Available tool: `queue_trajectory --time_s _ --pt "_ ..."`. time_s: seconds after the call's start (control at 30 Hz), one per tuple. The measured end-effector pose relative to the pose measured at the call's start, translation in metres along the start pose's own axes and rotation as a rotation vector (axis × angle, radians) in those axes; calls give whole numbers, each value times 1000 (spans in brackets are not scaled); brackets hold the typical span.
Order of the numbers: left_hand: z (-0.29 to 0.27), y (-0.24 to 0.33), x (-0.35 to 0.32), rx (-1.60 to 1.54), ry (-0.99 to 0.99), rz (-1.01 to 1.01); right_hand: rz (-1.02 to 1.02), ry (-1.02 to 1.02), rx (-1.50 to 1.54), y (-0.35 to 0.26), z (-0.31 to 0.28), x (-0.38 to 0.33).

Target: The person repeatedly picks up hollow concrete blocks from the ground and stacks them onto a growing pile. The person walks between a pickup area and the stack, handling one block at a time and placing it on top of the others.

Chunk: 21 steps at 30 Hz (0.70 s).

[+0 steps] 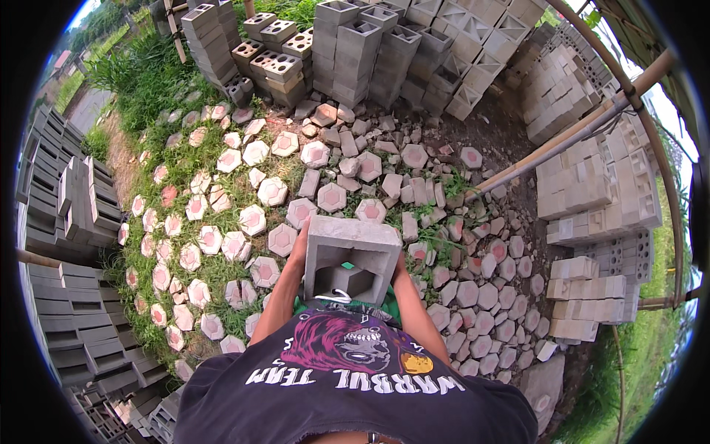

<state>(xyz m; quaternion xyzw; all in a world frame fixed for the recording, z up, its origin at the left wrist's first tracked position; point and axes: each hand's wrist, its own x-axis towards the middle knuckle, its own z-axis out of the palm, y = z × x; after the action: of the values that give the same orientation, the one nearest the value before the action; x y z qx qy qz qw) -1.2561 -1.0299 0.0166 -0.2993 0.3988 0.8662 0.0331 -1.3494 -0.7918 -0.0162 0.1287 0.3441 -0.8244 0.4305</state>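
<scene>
Centre of frame: grey hollow concrete block (352, 255) carried in front of the chest, open side facing up at the camera. Left hand (299, 248) presses flat on the block's left face; right hand (400, 265) is on its right face, mostly hidden, so finger hold cannot be told. Both forearms enter from the lower edge.

Below and ahead: hexagonal pavers (251, 220) scattered loosely over grass and dirt, gaps between them uneven. Block stacks (384, 44) close off the upper centre, more stacks (592, 185) at right. A bamboo pole (569, 137) slants across the upper right.
</scene>
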Motion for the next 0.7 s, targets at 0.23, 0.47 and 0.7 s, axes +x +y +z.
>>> queue_trajectory --time_s 0.23,0.47,0.7 --pt "8 46 94 -108 38 46 65 -7 -64 -66 16 109" --pt "52 105 219 -172 13 118 106 -88 -224 -189 41 235" --pt "114 139 299 -121 99 134 137 -110 -105 -270 18 297"
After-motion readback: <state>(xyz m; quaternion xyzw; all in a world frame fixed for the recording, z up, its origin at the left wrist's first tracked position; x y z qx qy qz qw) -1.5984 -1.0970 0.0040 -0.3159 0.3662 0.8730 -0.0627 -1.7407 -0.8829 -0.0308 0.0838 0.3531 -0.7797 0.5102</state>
